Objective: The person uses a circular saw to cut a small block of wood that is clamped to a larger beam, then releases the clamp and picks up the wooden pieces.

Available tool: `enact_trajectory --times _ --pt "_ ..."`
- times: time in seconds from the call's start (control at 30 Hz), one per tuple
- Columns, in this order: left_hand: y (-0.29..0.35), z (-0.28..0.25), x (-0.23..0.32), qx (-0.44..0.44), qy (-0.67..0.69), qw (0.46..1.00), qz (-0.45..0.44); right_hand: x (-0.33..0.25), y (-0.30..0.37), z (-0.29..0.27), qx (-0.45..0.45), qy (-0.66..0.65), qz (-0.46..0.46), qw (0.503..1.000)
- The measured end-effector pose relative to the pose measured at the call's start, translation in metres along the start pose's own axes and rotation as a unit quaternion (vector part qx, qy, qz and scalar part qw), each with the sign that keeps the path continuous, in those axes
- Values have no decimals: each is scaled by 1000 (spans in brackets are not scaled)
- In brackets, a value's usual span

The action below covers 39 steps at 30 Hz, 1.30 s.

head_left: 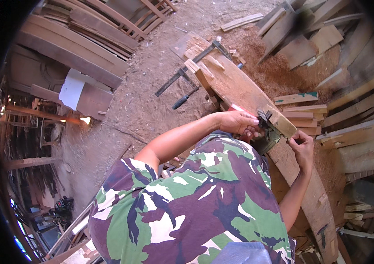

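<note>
The shirt [187, 189] is camouflaged in green, maroon, navy and white. The table [243, 90] and block [282, 122] are toned tan, the clamp [170, 83] dark grey; the sawdust [279, 78] is tinted reddish brown, and a slat [290, 99] is marked with green.

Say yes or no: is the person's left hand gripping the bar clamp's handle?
No, the left hand is beside the dark metal fitting, well apart from the bar clamp's handle.

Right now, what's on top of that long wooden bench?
The bench bears a bar clamp, sawdust and wood scraps; the right hand touches a wood block above it. The right forearm and camouflage shirt hide part of it; what lies beneath cannot be seen.
</note>
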<state>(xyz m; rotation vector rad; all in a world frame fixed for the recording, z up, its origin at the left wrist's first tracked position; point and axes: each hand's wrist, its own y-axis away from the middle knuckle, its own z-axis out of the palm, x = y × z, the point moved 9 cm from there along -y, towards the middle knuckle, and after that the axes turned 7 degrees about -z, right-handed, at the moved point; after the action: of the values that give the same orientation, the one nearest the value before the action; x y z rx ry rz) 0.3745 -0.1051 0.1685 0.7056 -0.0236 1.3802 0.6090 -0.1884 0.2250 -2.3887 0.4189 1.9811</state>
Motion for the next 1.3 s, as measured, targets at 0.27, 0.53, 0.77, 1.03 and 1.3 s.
enact_trajectory --times 0.27,0.53,0.77,1.03,1.3 --pt "-2 -17 -2 148 -46 987 54 -3 -1 0 3 24 5 1000" --pt "-23 -14 -1 -83 19 996 2 -7 2 3 -9 -6 13 1000" --pt "-21 -19 0 -53 -31 998 10 -6 3 4 -12 -24 8 1000" --pt "-18 -21 -4 48 -130 990 -14 0 9 0 5 -11 7 1000" --pt "-28 -41 -23 -52 -98 992 -61 1 6 5 -12 8 -5 1000"
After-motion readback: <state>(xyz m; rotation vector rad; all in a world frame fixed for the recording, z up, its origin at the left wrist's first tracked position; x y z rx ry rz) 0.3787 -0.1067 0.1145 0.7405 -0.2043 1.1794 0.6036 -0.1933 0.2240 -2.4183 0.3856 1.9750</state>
